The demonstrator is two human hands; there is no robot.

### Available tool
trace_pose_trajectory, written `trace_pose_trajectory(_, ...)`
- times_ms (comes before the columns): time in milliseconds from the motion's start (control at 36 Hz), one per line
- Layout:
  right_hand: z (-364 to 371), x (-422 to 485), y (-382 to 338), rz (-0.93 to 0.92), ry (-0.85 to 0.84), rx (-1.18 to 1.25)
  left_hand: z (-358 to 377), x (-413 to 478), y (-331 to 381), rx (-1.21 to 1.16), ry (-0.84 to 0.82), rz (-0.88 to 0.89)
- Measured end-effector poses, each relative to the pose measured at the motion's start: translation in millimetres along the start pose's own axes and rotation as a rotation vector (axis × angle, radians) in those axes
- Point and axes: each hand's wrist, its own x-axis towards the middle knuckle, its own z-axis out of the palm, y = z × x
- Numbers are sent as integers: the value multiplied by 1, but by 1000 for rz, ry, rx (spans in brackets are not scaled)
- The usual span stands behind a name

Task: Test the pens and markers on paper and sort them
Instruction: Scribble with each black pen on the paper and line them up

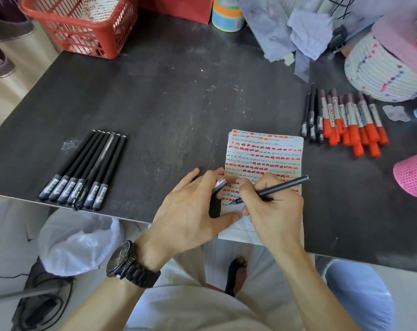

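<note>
A person seated at a dark counter [166, 103] tests a black pen [274, 188] on a sheet of paper [262, 158] lying at the near edge. The right hand [276, 216] grips the pen in a writing hold, with its tip touching the sheet's lower left part. The left hand [190, 211], wearing a black watch [128, 263], pinches a grey pen cap [219, 185] between its fingers, while its thumb presses on the paper's near left corner. Rows of orange blocks and dark scribbles cover most of the sheet.

To the left, 7 capped black pens [83, 170] lie side by side in a neat row near the counter's edge. To the right of the paper, a bunch of orange-capped markers [355, 125] lies touching a few more dark pens [311, 115]. A red basket [78, 27] stands at the far left, a pale woven basket [381, 70] at the far right and a pink perforated container [412, 175] at the right edge.
</note>
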Motion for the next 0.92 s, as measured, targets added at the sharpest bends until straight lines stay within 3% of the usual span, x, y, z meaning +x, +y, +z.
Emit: trace_pose_trajectory(917,-2,1,-1,37,-11,-2,0,1,-1,-1,-25,1)
